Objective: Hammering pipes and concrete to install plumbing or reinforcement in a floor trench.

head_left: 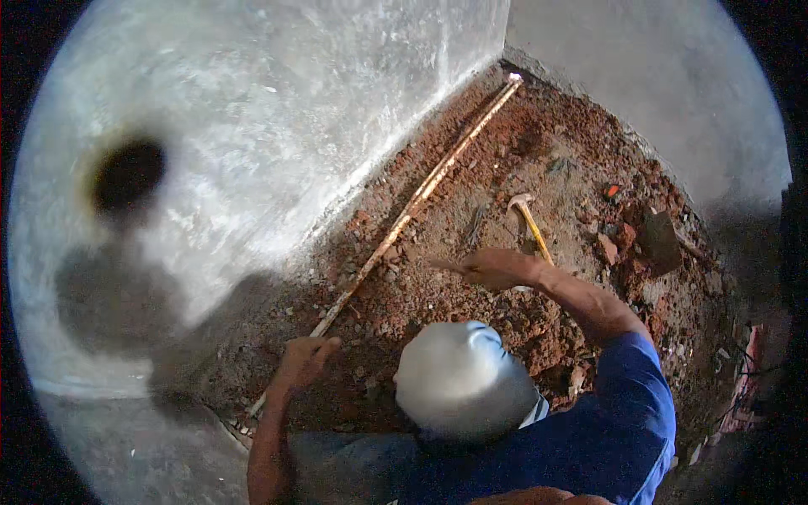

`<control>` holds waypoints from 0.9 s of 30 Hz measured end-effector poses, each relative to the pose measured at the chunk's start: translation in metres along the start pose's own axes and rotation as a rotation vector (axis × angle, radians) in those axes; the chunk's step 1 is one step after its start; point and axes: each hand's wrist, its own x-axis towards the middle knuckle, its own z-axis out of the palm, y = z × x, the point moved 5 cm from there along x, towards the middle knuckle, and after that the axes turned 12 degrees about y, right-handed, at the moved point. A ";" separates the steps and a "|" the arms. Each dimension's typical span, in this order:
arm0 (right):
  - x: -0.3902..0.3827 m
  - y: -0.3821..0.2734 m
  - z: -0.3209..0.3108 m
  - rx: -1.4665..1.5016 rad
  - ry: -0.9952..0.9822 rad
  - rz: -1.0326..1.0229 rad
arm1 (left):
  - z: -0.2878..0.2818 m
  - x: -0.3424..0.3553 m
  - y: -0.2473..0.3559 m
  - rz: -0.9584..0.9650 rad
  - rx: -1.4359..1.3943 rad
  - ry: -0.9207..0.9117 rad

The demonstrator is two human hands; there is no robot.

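Observation:
A long pale, rust-blotched bar [413, 204] lies diagonally on reddish rubble and soil. A co-worker in a pale cap [463, 379] and blue shirt crouches below me, left hand [307, 353] on the bar's lower part, right hand [488, 268] stretched over the soil with a finger extended. Beside that hand lies a hammer [532, 225] with a yellow handle. A sliver of skin [547, 497] at the bottom edge may be my right hand; its fingers cannot be made out. My left hand is not in view.
Pale plastered walls [396, 67] meet in a corner behind the soil. A dark blurred round spot [128, 175] shows at the left. Broken red pieces [608, 248] and a dark flat piece [659, 244] lie at the right, with debris and dark strands near the right edge.

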 end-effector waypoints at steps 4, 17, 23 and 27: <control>0.042 -0.156 -0.051 -0.011 0.160 -0.371 | -0.015 -0.015 0.052 0.126 -0.719 0.265; 0.075 -0.406 0.059 -0.455 -0.033 -1.087 | 0.008 -0.043 -0.156 -0.510 -1.748 0.747; 0.106 -0.374 0.081 -0.685 -0.038 -0.995 | -0.031 -0.080 -0.131 -0.406 -1.731 1.020; 0.096 -0.380 0.087 -0.623 -0.174 -0.875 | -0.034 -0.089 -0.123 -0.434 -1.773 1.010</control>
